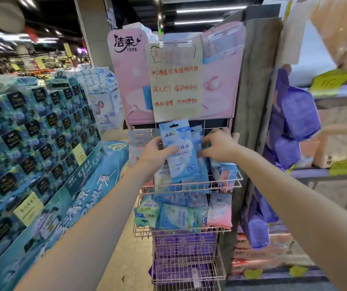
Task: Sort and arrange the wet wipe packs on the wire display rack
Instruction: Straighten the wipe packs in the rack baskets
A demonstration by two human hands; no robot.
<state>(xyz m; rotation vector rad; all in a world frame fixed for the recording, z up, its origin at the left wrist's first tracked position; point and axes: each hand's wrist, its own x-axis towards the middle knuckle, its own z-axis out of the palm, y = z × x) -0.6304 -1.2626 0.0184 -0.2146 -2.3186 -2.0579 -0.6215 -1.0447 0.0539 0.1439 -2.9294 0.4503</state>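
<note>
Bright ceiling strip lights (206, 9); motion blur throughout, wide-angle bending at the edges

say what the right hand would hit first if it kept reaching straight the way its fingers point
The right hand points left, so it would probably meet the blue wet wipe pack held by the left hand; depth is unclear.

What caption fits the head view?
Both hands, left and right, hold blue packs at the pink rack.

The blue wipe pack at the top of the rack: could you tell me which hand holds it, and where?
The left hand grips the blue wipe pack at its left edge; the right hand touches packs behind it.
</note>
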